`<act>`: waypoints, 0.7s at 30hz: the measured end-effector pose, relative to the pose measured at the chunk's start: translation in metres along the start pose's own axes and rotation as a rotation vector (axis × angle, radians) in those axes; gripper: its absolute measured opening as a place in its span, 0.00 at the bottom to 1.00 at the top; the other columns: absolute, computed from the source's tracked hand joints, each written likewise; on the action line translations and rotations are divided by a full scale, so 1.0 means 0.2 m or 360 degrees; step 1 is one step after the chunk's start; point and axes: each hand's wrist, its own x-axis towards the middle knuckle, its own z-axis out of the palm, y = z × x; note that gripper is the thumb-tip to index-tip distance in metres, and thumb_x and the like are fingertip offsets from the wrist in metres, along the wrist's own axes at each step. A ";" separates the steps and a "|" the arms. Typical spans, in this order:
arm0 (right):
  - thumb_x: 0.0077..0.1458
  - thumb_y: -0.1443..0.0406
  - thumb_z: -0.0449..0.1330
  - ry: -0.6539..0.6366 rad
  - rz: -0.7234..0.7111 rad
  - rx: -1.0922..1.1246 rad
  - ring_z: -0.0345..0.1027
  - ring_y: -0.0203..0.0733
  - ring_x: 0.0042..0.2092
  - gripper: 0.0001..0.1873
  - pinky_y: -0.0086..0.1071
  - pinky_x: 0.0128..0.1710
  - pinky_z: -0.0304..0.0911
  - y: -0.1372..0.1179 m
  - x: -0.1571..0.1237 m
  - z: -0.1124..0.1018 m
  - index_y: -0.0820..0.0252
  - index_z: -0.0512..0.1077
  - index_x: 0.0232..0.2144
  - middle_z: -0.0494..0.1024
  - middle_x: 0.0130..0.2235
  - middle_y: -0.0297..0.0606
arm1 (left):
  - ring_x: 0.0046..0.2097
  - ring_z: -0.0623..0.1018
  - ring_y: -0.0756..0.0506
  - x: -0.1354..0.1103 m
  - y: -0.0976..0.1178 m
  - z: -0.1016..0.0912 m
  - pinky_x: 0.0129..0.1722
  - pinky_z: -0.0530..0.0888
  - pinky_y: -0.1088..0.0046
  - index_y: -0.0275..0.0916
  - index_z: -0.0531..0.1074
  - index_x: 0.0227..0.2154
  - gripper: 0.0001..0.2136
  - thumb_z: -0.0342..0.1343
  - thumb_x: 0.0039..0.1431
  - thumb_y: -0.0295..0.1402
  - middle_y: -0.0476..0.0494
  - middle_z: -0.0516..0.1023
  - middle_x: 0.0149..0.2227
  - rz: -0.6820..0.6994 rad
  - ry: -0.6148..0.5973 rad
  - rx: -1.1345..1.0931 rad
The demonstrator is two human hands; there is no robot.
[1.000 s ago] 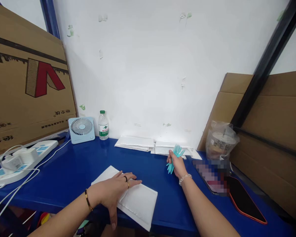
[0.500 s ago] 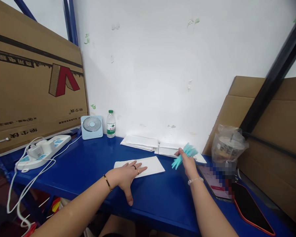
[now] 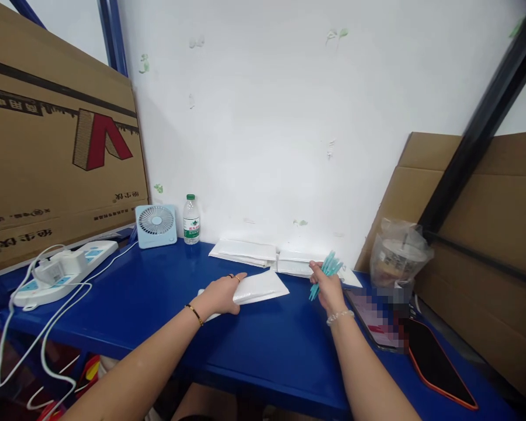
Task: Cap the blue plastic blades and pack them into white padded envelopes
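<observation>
My left hand is closed round the middle of a white padded envelope, thumb on the near side and fingers over the far edge. The envelope's right part tilts up a little from the blue table. Clutched in my right hand is a bunch of thin turquoise sticks, their ends poking out above and below the fist. What the sticks are exactly I cannot make out. Just behind my hands, two stacks of flat white envelopes lie along the wall, the right stack nearest the sticks.
A blue fan and a water bottle stand at the back left, near a power strip with trailing cables. On the right are two phones, a bagged drink cup and cardboard.
My left hand, lying spread flat on the envelope before, has closed round it and lifted its right part. My right hand still holds the sticks, turned slightly. The view has shifted a little.
</observation>
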 end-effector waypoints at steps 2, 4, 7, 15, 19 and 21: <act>0.43 0.52 0.64 0.0022 0.0118 -0.0097 0.57 0.34 0.19 0.17 0.29 0.19 0.54 0.04 0.00 0.00 0.59 0.68 0.22 0.64 0.16 0.28 | 0.49 0.72 0.37 0.01 0.00 -0.04 0.47 0.68 0.64 0.41 0.57 0.57 0.38 0.61 0.39 0.35 0.38 0.70 0.50 0.0023 0.0174 -0.0381; 0.45 0.51 0.62 0.0008 0.0172 -0.0033 0.57 0.34 0.18 0.18 0.29 0.18 0.53 0.04 -0.01 0.00 0.60 0.67 0.22 0.63 0.15 0.27 | 0.47 0.73 0.39 0.03 0.02 -0.08 0.46 0.70 0.64 0.40 0.58 0.55 0.33 0.59 0.43 0.38 0.39 0.70 0.49 -0.0080 0.0319 -0.1002; 0.49 0.51 0.59 -0.0005 0.0065 0.0243 0.58 0.34 0.18 0.17 0.29 0.21 0.56 -0.06 -0.03 0.02 0.59 0.67 0.27 0.61 0.16 0.25 | 0.42 0.75 0.40 0.08 0.08 -0.10 0.40 0.73 0.60 0.36 0.59 0.50 0.26 0.53 0.51 0.44 0.36 0.74 0.43 -0.0346 0.0293 -0.2105; 0.60 0.53 0.45 -0.0078 -0.0805 -0.0539 0.64 0.41 0.33 0.21 0.35 0.38 0.60 -0.45 -0.31 0.19 0.58 0.66 0.23 0.68 0.28 0.36 | 0.37 0.77 0.42 0.18 0.28 0.10 0.37 0.73 0.60 0.35 0.65 0.41 0.21 0.42 0.54 0.48 0.38 0.75 0.36 -0.0464 0.0182 -0.3122; 0.59 0.59 0.48 -0.0405 -0.1576 -0.0697 0.64 0.39 0.31 0.15 0.33 0.30 0.62 -0.50 -0.47 0.27 0.59 0.70 0.28 0.68 0.30 0.38 | 0.34 0.76 0.42 0.17 0.36 0.13 0.38 0.73 0.61 0.33 0.67 0.36 0.18 0.47 0.52 0.45 0.39 0.75 0.31 -0.0421 0.0089 -0.3662; 0.57 0.60 0.52 -0.0550 -0.1939 -0.0678 0.65 0.38 0.30 0.11 0.32 0.28 0.62 -0.48 -0.50 0.30 0.59 0.71 0.31 0.68 0.29 0.37 | 0.32 0.76 0.42 0.15 0.40 0.10 0.38 0.72 0.61 0.32 0.68 0.34 0.17 0.50 0.51 0.43 0.40 0.74 0.28 -0.0396 0.0009 -0.3938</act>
